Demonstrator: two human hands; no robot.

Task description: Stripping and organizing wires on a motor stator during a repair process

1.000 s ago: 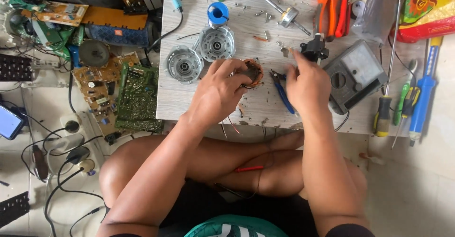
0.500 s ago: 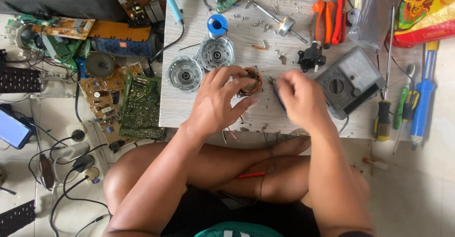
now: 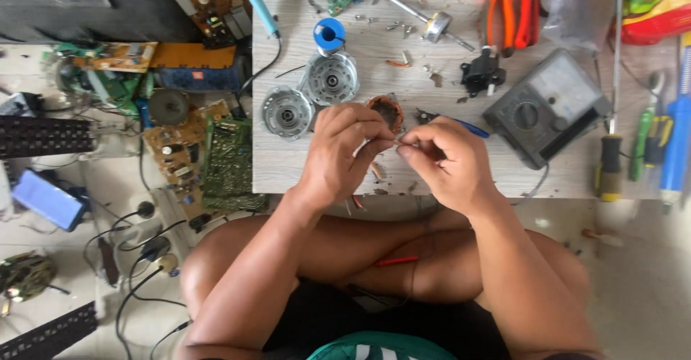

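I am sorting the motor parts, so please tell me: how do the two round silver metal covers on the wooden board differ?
The left round silver metal cover lies nearer the board's left edge and looks slightly smaller; the right round silver metal cover lies farther up, just below the blue solder spool. The right cover is closer to the copper-wound motor core by the left hand. Both lie flat, untouched, each with a dark centre hole.

You've got two round silver metal motor covers far left on the board, one copper-wound motor core, one grey analogue multimeter, one blue solder spool, two hands working.
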